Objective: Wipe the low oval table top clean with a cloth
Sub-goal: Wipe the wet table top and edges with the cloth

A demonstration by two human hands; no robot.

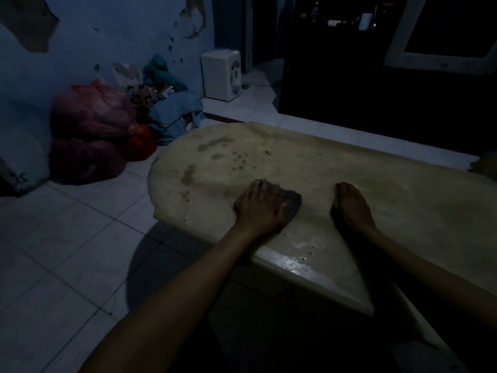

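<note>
The low oval table top [376, 184] is pale beige, dimly lit, and fills the middle and right of the head view. Dark wet stains and specks [215, 154] mark its far left part. A grey cloth [291, 201] lies flat near the table's left front edge. My left hand [262, 204] presses palm-down on the cloth, covering most of it. My right hand [349, 205] rests flat on the bare table top to the right, fingers together, holding nothing.
Red plastic bags [88, 130] and a blue bag [177, 114] are piled against the wall at the left. A white water dispenser [222, 74] stands on the tiled floor [67, 251] behind. Dark furniture [376, 90] runs along the far side.
</note>
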